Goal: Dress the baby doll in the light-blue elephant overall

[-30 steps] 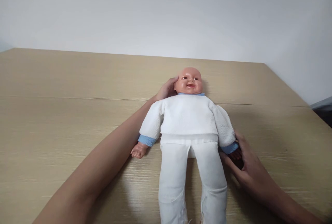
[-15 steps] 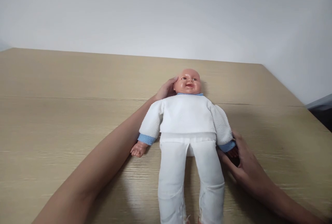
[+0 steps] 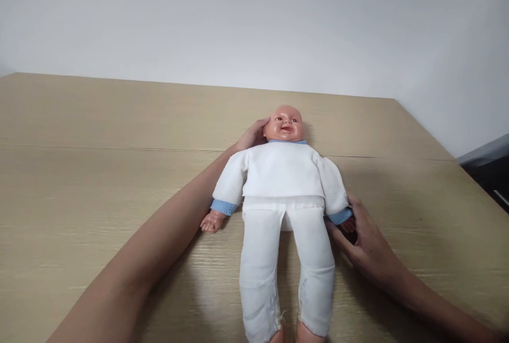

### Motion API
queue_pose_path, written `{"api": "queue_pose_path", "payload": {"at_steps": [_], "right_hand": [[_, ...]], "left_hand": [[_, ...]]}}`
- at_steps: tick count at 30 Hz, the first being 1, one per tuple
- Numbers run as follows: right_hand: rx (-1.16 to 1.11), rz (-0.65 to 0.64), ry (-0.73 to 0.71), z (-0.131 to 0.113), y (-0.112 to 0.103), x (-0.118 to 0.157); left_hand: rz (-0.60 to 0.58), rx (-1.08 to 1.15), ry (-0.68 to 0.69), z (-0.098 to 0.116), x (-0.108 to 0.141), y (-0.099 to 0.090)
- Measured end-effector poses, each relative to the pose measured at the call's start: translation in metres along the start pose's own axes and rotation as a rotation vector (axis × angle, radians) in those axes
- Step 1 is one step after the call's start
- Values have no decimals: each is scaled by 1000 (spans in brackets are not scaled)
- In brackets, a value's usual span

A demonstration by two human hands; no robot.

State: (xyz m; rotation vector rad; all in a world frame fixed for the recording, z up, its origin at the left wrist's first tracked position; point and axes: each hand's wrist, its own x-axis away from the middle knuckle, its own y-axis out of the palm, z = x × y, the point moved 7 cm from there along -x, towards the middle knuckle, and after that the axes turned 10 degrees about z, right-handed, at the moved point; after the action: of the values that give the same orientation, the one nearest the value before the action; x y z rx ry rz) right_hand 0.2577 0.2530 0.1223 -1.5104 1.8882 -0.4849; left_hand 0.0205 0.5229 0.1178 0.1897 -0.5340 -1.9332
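Note:
A baby doll [image 3: 283, 170] in a white top with blue cuffs and white trousers lies face up on the wooden table [image 3: 99, 173], its head toward the far edge. My left hand [image 3: 254, 133] cups the side of the doll's head, fingertips at its temple and the rest of the hand partly behind the neck and shoulder. Around the doll's hand and blue cuff at the right, my right hand [image 3: 360, 234] is curved, its thumb reaching beside the hip. Some of its fingers are hidden behind the sleeve.
Behind the table's far edge rises a pale wall [image 3: 254, 25]. A dark object [image 3: 487, 170] with a grey top stands beyond the table's right edge. A thin seam crosses the tabletop.
The doll and my right hand appear slightly farther left and higher in view, and more of the doll's lower legs shows. The table has shifted similarly. Both hands keep their hold.

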Motion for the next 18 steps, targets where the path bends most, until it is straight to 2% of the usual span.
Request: {"api": "queue_pose_path", "payload": {"at_steps": [6,15,18], "right_hand": [[22,26,-63,4,4,-3],[-2,89,-129,6,8,-9],[-13,108,-142,8,10,-12]], "left_hand": [[6,22,-20,-3,2,2],[95,18,-7,-13,-20,-25],[186,-32,37,-8,-17,-34]]}}
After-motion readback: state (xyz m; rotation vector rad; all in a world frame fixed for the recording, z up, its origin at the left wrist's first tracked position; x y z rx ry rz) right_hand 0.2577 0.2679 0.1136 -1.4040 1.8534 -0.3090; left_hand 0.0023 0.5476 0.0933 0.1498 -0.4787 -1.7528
